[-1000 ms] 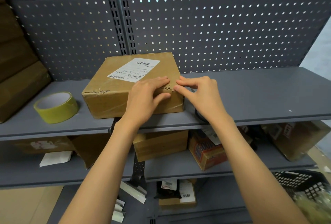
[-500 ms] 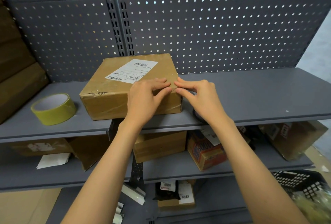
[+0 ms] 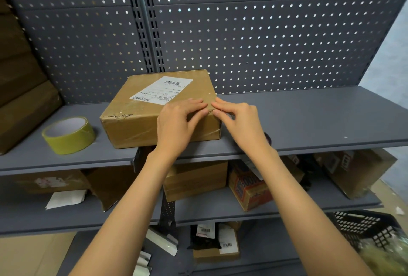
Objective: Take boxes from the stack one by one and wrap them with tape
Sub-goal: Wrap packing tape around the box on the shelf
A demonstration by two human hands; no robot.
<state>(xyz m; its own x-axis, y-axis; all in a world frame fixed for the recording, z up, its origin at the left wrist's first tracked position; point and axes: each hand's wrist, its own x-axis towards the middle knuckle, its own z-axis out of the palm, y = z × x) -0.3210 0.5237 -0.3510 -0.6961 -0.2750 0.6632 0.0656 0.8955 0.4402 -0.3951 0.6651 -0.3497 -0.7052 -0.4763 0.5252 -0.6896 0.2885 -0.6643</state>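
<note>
Both hands meet at the near right top corner of the cardboard box [image 3: 154,108], which sits on the upper shelf [image 3: 309,119] close to its front edge. The left hand [image 3: 176,125] lies over the front face and top edge with its fingers fairly straight, pressing flat against the cardboard; the right hand [image 3: 239,121] comes in from the side, and its fingertips [image 3: 217,108] seem to pinch or press something small right at that corner, most likely a tape end, though it is too fine to make out for sure. Away from that grip, toward the far left of the top, is a white shipping label [image 3: 161,90], and the near left corner shows torn, crumpled paper and glossy tape already stretched across the front. Further left of the hands, well apart from the box, a roll of yellowish tape [image 3: 69,135] stands on the same shelf, untouched. The box looks light and stiff enough to turn with one hand, but its skin is scuffed and the tape surface will be slick, so I would take hold by the opposite edges or corners, not the taped face. To the far left, a stack of brown boxes [image 3: 24,103] waits.
</note>
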